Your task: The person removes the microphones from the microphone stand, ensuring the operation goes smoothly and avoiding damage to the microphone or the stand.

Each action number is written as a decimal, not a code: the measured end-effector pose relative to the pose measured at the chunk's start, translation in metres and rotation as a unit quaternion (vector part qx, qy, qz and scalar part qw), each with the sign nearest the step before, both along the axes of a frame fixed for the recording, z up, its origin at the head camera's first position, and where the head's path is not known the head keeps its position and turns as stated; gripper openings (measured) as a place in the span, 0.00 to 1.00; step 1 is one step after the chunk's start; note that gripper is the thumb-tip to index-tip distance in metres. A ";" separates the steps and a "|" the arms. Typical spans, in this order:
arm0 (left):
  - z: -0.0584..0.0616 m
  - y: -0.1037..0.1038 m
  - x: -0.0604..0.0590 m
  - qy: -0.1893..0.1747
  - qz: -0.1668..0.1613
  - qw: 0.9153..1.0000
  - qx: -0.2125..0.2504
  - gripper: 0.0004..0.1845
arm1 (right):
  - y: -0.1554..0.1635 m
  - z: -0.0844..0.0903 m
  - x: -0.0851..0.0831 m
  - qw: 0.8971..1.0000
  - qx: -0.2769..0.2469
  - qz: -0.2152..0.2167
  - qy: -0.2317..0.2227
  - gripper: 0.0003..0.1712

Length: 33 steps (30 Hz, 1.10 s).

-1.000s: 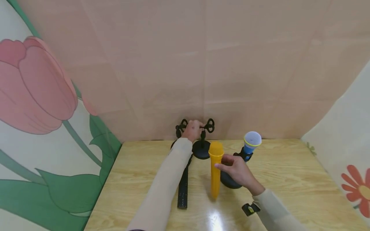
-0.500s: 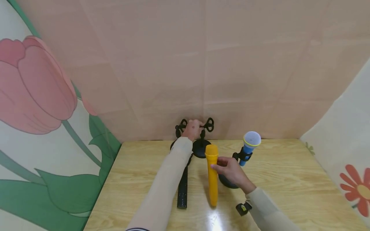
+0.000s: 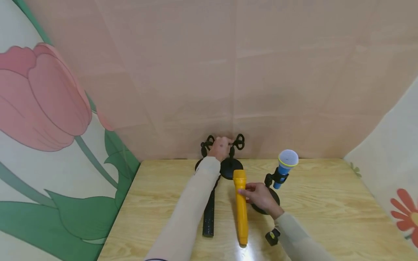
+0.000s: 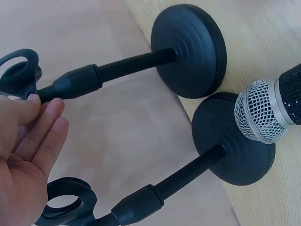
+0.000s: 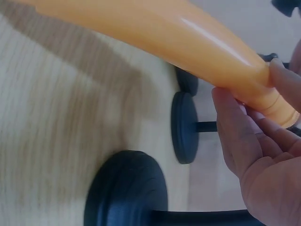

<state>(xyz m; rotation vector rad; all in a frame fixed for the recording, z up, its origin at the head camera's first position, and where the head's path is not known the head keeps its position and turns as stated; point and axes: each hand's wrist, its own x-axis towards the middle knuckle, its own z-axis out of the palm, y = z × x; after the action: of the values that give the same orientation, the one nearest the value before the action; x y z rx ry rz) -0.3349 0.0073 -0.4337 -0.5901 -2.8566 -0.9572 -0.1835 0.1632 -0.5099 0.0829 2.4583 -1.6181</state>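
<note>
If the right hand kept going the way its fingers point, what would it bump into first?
Probably nothing new: the right hand already holds the yellow microphone, fingers pointing left. Beyond it lies the black microphone, though depth is unclear.

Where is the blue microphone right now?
In the head view, the blue microphone sits clipped in a black stand on the right side of the table, just beyond the right hand holding the yellow microphone.

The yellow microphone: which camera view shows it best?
The head view: the whole yellow microphone shows there, held near its head by the right hand. The right wrist view shows only part of it, close and blurred; the left wrist view shows none.
</note>
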 end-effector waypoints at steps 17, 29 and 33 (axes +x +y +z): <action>0.001 -0.002 -0.002 0.008 0.007 1.000 -0.006 0.17 | -0.011 -0.040 -0.018 0.998 0.018 -0.032 -0.045 0.24; 0.002 -0.004 0.000 -0.015 0.009 0.999 -0.033 0.18 | -0.018 -0.053 -0.030 0.994 0.081 -0.047 -0.052 0.22; 0.001 -0.003 0.001 -0.016 0.011 0.999 -0.030 0.18 | -0.020 -0.054 -0.032 0.993 0.090 -0.054 -0.058 0.21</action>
<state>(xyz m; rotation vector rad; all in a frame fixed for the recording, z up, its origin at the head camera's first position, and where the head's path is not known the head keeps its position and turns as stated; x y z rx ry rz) -0.3342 0.0046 -0.4325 -0.5523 -2.9234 -0.8897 -0.2158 0.1437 -0.5643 0.3329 2.5416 -1.3826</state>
